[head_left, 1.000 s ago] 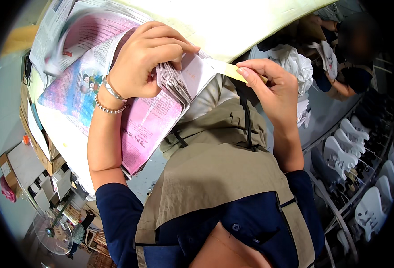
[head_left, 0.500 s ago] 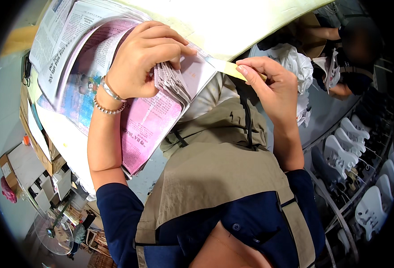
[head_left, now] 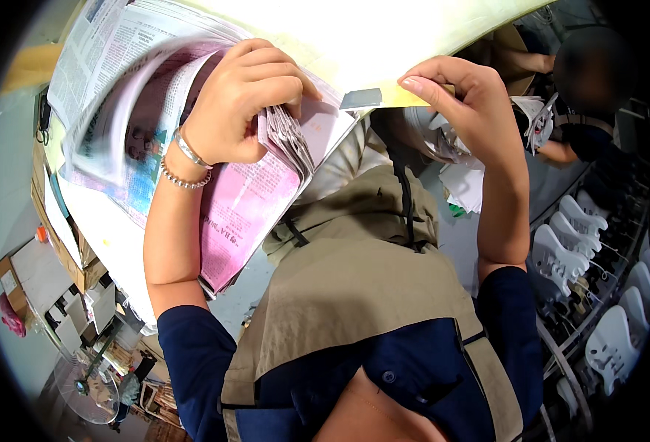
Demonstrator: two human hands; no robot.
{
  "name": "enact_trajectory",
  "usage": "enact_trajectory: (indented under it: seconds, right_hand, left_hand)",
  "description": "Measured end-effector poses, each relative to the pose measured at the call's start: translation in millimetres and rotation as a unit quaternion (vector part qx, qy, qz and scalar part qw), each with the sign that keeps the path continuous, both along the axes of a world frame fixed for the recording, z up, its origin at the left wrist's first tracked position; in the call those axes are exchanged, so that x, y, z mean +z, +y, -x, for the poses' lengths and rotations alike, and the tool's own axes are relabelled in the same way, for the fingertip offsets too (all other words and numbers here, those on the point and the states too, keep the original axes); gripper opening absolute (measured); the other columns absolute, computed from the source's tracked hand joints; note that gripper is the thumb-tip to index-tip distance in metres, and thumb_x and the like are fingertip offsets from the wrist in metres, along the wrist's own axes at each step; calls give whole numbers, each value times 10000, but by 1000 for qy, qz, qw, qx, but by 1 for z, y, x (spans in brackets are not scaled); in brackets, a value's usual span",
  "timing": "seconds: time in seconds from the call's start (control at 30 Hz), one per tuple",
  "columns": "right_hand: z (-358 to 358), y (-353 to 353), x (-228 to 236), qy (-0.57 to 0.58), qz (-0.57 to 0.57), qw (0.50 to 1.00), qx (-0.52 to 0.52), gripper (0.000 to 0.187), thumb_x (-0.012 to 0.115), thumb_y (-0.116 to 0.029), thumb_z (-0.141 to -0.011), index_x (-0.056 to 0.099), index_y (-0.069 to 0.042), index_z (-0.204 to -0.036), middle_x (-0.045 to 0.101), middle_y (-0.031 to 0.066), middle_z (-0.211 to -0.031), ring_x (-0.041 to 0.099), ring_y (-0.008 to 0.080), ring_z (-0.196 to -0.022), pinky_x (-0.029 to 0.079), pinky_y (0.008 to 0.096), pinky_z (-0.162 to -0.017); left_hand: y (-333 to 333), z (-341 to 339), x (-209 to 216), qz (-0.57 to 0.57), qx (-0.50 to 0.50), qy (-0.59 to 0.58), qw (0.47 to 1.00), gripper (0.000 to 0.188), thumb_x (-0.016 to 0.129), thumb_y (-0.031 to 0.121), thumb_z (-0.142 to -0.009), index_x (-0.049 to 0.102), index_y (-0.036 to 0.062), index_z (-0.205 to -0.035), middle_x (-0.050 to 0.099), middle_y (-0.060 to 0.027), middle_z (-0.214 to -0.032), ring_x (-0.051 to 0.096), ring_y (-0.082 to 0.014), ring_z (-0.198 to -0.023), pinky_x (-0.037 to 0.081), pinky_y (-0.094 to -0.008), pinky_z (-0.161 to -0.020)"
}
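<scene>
My left hand (head_left: pixel 248 99) is closed on the folded-over edge of a stack of printed newspaper sheets (head_left: pixel 248 195), fingers curled across the top of the fold. Some sheets are pink, others white, and the pages to the left arch upward and look blurred. My right hand (head_left: pixel 468 96) pinches a flat scraper with a yellow grip (head_left: pixel 398 96) between thumb and fingers. Its grey rectangular blade (head_left: pixel 361 99) points left, just beyond the right corner of the stack and over the edge of the pale tabletop (head_left: pixel 354 40).
At the far right another person (head_left: pixel 590 110) holds papers. White guitar-body-shaped pieces (head_left: pixel 557 258) hang on a metal rack to the right. Cardboard boxes (head_left: pixel 75 228) and a fan (head_left: pixel 86 390) stand at the left. Crumpled white material lies beyond my right wrist.
My right hand has moved up and to the right with the scraper, which has come away from the stack's corner. My left hand keeps its hold; the arched pages have shifted.
</scene>
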State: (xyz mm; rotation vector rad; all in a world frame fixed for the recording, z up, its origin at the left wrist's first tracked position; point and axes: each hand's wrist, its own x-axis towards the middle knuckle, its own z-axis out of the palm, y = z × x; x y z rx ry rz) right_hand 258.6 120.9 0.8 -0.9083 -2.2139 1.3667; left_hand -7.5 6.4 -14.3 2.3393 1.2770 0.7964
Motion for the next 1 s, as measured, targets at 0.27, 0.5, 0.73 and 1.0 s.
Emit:
enact_trajectory:
  seconds: [0.27,0.5,0.73,1.0]
  right_hand:
    - [10,23,1,-12,-39,998,49,271,698,-248,-867,699,22,-880,570,48,-630,495,104,-592,411,264,-566]
    - [17,23,6,-48,-49,991,119,255,698,-233,-862,691,22,-870,570,73,-637,490,136,-596,422,282,-584]
    - [32,31,0,-84,-6,976,202,200,676,-173,-896,662,25,-876,596,-5,-698,496,68,-668,417,230,-615]
    - [35,30,-12,-94,68,966,233,190,675,-165,-898,666,22,-873,603,-10,-710,502,53,-672,413,209,-619]
  left_hand:
    - [1,-4,5,-26,-5,-13,1000,241,551,92,-469,533,78,-709,682,-38,-893,585,-278,-860,419,-362,-874]
    - [0,-1,0,-10,0,-11,1000,500,457,565,-658,545,73,-687,694,-68,-926,601,-280,-868,415,-387,-879]
    - [2,2,-3,12,-1,-11,1000,753,415,812,-734,546,72,-681,697,-84,-959,605,-281,-889,403,-405,-889]
    - [2,0,-2,16,1,-17,1000,760,403,814,-737,547,70,-688,685,-91,-984,581,-268,-853,386,-394,-875]
